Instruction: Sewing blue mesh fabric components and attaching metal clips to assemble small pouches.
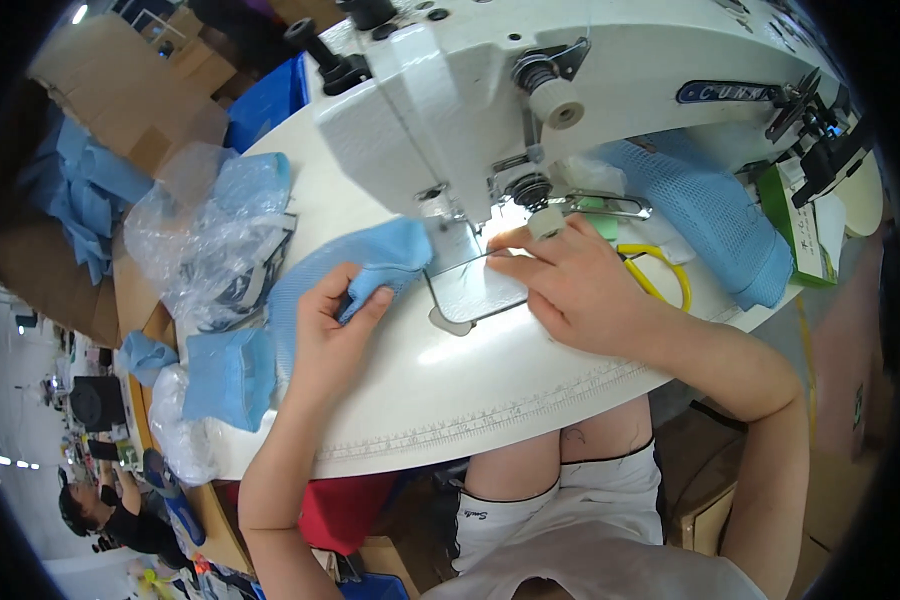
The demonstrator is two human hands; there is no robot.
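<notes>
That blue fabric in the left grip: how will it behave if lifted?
Probably floppy: the blue fabric folds and bunches in the left grip. Likely light, as it looks like thin textured cloth. Unlikely to roll; much of it lies spread on the white table.

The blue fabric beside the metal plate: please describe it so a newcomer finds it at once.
Find the white sewing machine on the white table. Left of its metal plate lies the blue fabric, the only blue piece pinched by the left hand.
</notes>
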